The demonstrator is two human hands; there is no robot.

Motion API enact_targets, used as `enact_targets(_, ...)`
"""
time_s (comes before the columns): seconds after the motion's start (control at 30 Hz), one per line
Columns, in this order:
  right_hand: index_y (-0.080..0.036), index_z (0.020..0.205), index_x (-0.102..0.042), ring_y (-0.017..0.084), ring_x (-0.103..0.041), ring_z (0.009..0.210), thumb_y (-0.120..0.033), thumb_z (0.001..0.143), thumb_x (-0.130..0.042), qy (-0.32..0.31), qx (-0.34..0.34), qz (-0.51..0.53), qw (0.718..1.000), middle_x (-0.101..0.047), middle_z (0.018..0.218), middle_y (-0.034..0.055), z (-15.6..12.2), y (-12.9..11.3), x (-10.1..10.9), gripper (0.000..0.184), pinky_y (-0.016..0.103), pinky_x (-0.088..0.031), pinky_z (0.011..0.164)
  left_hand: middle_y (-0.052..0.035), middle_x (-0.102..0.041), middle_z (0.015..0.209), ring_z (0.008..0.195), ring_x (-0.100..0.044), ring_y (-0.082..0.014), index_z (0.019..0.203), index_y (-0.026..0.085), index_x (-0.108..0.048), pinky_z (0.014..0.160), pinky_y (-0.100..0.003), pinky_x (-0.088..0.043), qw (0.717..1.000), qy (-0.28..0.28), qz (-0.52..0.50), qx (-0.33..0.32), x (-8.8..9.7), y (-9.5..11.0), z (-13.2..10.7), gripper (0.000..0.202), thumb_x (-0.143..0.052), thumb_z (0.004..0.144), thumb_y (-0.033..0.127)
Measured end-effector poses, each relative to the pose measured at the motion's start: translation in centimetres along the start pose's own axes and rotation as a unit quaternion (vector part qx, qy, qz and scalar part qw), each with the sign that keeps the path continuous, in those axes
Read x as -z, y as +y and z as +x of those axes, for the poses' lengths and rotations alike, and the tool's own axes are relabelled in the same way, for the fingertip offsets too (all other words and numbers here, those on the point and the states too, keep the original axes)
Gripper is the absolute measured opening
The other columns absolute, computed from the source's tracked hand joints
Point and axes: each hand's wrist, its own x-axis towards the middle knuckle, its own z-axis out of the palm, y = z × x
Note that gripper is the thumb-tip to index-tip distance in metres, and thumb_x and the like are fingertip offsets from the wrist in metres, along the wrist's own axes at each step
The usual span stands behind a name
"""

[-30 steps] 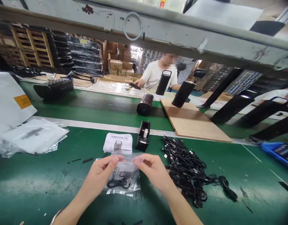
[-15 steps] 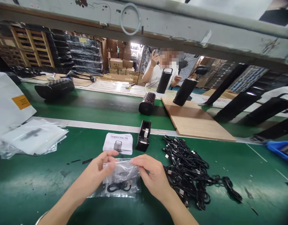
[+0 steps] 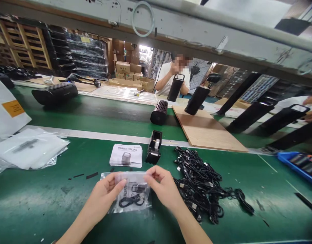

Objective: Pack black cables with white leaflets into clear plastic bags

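A clear plastic bag [image 3: 132, 196] lies on the green table [image 3: 44, 200] in front of me, with a leaflet and a coiled black cable inside. My left hand [image 3: 106, 193] pinches the bag's top edge on the left. My right hand [image 3: 163, 188] pinches the same edge on the right. Just beyond the bag are a stack of printed leaflets [image 3: 126, 155] and a black tape dispenser [image 3: 154, 152]. A heap of black cables [image 3: 201, 183] lies right beside my right hand.
Clear bags [image 3: 26, 152] are piled at the left. A wooden board [image 3: 207, 130], black cylindrical speakers [image 3: 159, 112] and a larger black speaker [image 3: 55, 93] sit on the belt behind. A blue tray [image 3: 298, 166] is at the right. A person in white sits across.
My hands have shifted slightly along the bag's top edge and the bag now lies flatter on the table. The person opposite raised a hand to the face.
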Motion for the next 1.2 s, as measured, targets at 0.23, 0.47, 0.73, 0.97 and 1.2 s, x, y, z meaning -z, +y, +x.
enact_targets(0.23,-0.016,0.065,-0.060,0.011,-0.051,0.044,-0.045,0.070,-0.059,0.197,-0.052,-0.070,0.977,-0.058,0.064,0.0005,5.3,0.2,2.6,0.029,0.025,-0.040,0.049,0.0052,-0.042,0.057,0.054,-0.041,-0.0100,0.064,0.018,-0.051,0.051,-0.019,-0.035,0.997,-0.039,0.048,-0.036,0.4,-1.4,0.3,0.030,-0.055,0.074,0.046)
enact_targets(0.47,-0.017,0.065,-0.057,0.016,-0.060,0.072,-0.045,0.074,-0.053,0.188,-0.052,-0.022,0.981,-0.060,0.080,0.0039,4.8,0.5,0.5,0.029,0.029,-0.048,0.067,0.0069,-0.037,0.057,0.054,-0.037,-0.0094,0.067,0.019,-0.046,0.051,-0.019,-0.031,0.997,-0.008,0.052,-0.056,0.5,-1.8,0.3,0.028,-0.051,0.078,0.044)
enact_targets(0.73,-0.017,0.058,-0.058,0.019,-0.054,0.074,-0.036,0.071,-0.059,0.182,-0.049,-0.061,0.980,-0.058,0.080,0.0072,1.5,2.4,-0.7,0.023,0.034,-0.043,0.073,0.0087,-0.034,0.054,0.050,-0.033,-0.0084,0.068,0.020,-0.043,0.048,-0.018,-0.028,0.997,0.024,0.031,-0.060,0.2,-1.7,0.6,0.028,-0.047,0.080,0.045)
enact_targets(0.97,-0.021,0.120,-0.038,0.007,-0.046,0.040,-0.027,0.075,-0.061,0.019,-0.070,0.151,0.986,-0.056,0.058,-0.0069,-2.3,-0.8,-3.2,0.051,0.019,-0.037,0.043,0.0065,-0.044,0.058,0.052,-0.041,-0.0099,0.071,0.021,-0.045,0.049,-0.019,-0.033,0.993,0.041,0.075,-0.080,-0.4,-1.2,-0.4,0.027,-0.045,0.081,0.046)
enact_targets(1.2,-0.021,0.120,-0.029,0.008,-0.047,0.032,-0.031,0.077,-0.054,0.024,-0.128,0.099,0.987,-0.061,0.063,-0.0055,-1.4,-0.9,-5.2,0.051,0.019,-0.036,0.037,0.0038,-0.054,0.060,0.055,-0.050,-0.0108,0.073,0.020,-0.052,0.050,-0.018,-0.038,0.995,0.040,0.056,-0.073,-0.9,-1.2,-2.0,0.026,-0.049,0.079,0.045)
